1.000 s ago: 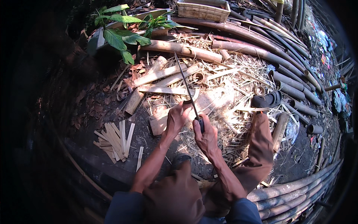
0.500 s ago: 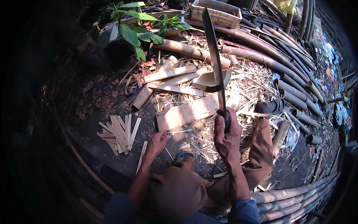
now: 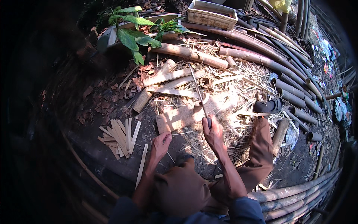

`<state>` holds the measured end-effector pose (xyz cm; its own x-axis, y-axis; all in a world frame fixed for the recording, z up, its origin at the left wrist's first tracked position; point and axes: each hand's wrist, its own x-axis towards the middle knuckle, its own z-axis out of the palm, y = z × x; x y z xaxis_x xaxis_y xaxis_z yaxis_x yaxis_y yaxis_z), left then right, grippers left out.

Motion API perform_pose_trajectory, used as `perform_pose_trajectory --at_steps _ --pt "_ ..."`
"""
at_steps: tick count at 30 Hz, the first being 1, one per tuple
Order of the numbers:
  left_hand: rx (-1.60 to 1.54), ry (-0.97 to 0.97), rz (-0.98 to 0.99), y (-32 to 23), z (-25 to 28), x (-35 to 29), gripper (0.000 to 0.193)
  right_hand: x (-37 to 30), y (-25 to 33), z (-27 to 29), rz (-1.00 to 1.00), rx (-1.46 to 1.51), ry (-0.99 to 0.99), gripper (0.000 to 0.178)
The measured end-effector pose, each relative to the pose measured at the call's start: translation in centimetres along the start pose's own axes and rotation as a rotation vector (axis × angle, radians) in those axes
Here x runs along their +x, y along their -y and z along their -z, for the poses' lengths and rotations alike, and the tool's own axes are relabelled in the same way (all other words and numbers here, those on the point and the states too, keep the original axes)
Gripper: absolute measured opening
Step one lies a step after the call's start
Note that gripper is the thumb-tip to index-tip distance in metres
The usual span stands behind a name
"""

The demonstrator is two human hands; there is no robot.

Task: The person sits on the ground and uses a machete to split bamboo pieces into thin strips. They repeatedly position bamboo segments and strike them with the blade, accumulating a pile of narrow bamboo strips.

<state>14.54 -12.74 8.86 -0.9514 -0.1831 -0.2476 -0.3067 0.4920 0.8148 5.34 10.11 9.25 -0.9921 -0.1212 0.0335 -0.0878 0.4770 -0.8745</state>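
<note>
My right hand (image 3: 214, 133) grips the dark handle of a machete (image 3: 198, 88). Its long blade points away from me, seen nearly edge-on over a thick wooden plank (image 3: 179, 117). At the near left corner of that plank, my left hand (image 3: 160, 146) is closed in a pinch. A thin pale bamboo strip (image 3: 181, 133) runs rightward from its fingertips along the plank's near edge. To the left of this hand lie a fan of flat split bamboo slats (image 3: 120, 137) and a single slat (image 3: 141, 165).
Beyond the plank lie split bamboo pieces (image 3: 169, 77) and a short ring of bamboo (image 3: 205, 81). Shavings (image 3: 246, 87) litter the ground. Long bamboo poles (image 3: 257, 56) curve along the right, below a plastic crate (image 3: 212, 15). A leafy plant (image 3: 130, 37) stands far left.
The machete has come down from a raised, upright position to low over the plank, its blade now edge-on. My right hand has moved a little left. My left hand has barely shifted.
</note>
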Motion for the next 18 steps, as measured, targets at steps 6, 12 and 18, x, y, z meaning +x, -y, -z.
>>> perform_pose_trajectory --at_steps 6,12,18 --pt "0.046 -0.044 -0.438 -4.4 -6.1 5.5 0.079 -1.8 -12.6 -4.2 -0.266 -0.182 0.107 0.038" --pt "0.468 -0.094 -1.058 -1.8 -11.7 10.7 0.035 0.9 -12.0 -4.8 -0.184 -0.093 0.097 0.045" --pt "0.070 0.083 -0.802 -0.7 -6.2 14.1 0.020 3.3 -8.5 -3.1 -0.367 0.048 0.442 0.027"
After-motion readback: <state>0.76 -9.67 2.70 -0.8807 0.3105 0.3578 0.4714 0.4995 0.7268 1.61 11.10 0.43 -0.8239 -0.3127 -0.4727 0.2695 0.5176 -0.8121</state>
